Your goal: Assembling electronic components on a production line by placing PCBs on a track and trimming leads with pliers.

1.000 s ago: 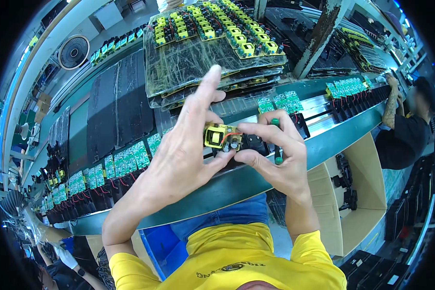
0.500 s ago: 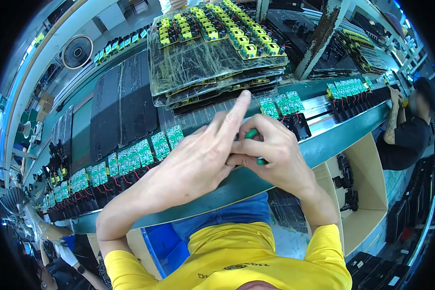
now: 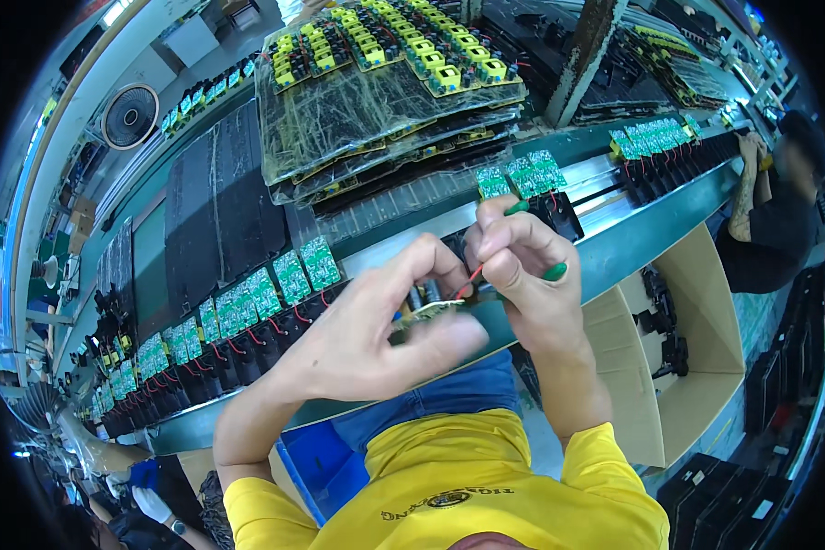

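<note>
Between thumb and fingers, my left hand (image 3: 385,325) holds a small circuit board (image 3: 428,312) by its edges. Dark cylindrical parts stand on its upper side. A red wire (image 3: 475,272) runs up from the board to my right hand (image 3: 533,261), whose thumb and forefinger pinch it. That same hand grips a two-handled tool with green grips (image 3: 555,272); its jaws are hidden. Both hands are above the near edge of the green conveyor line, close together.
Green boards wired to black housings line the conveyor at left (image 3: 250,295) and right (image 3: 653,139). Behind stand stacked trays of yellow-topped boards (image 3: 385,115). An open cardboard box (image 3: 697,367) sits below right, near a co-worker (image 3: 770,211). A blue bin (image 3: 321,463) is beside my legs.
My left hand has turned from a pointing pose to cup the board, which now shows. My right hand has moved right, drawing apart from the left, with the red wire now visible between them.
</note>
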### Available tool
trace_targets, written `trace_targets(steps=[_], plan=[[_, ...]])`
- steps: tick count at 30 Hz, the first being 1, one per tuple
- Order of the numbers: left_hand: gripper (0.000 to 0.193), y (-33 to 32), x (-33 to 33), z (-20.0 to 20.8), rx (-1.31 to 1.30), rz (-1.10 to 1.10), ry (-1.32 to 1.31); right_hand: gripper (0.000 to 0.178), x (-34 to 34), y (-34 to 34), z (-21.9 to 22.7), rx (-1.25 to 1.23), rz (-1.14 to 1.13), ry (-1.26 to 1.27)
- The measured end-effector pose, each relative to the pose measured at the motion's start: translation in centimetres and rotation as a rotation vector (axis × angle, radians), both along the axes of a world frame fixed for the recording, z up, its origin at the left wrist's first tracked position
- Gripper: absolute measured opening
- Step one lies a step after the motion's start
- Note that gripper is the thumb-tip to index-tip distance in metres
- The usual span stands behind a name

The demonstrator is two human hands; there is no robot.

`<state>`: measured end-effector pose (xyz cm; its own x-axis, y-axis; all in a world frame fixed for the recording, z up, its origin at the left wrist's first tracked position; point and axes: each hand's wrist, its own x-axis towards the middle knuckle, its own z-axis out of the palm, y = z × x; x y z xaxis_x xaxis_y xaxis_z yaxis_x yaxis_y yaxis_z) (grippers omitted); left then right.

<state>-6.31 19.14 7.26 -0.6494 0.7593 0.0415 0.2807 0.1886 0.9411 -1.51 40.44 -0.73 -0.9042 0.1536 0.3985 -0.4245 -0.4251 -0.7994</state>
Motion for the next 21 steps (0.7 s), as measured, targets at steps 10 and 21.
trace_targets(steps=[10, 21], plan=[[0.017, 1.8, 1.0, -1.2, 0.269, 0.371, 0.345, 0.013, 1.7, -2.6, 0.3, -0.360, 0.058, -0.168], [0.007, -1.4, -3.3, -3.6, -0.399, 0.247, 0.327, 0.028, 2.1, -1.2, -4.3, 1.189, -0.517, 0.016]])
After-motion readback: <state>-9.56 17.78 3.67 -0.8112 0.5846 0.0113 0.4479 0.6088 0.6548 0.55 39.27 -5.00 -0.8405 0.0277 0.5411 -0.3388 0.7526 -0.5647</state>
